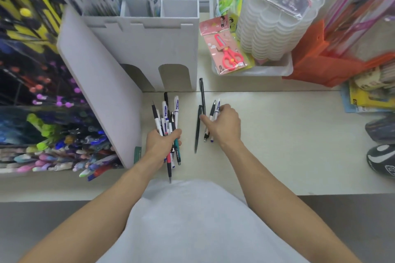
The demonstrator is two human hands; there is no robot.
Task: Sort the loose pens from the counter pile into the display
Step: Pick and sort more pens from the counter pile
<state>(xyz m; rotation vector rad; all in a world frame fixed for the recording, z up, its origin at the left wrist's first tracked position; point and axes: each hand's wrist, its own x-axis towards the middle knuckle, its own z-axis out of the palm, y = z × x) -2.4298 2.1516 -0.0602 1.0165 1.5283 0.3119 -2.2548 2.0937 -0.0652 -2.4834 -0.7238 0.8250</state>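
Head view, stock on the pale table (277, 134):

Left hand (161, 142): grip clenched round a bundle of pens (168, 121), mostly white-barrelled with blue lettering, plus one teal and one red-and-dark; tips fan toward the far edge, ends hang toward the near edge. Exact count cannot be told; roughly eight to ten.

Right hand (224, 126): fingers curled over two white pens (213, 113) lying on the table, touching them; whether they are lifted cannot be told.

Loose on the table, just left of the right hand: two black pens (202, 96), one nearer the far edge, one (197, 132) nearer the near edge, lying lengthwise and overlapping slightly.

Display (42, 92): at the table's left edge, tiered rows of coloured pens, blurred.

One white divider stand (145, 45) behind the pens, three top compartments visible.

One white tray (252, 70) toward the far right, holding one pack of red scissors (227, 53) and one stack of clear scalloped lids (275, 19).
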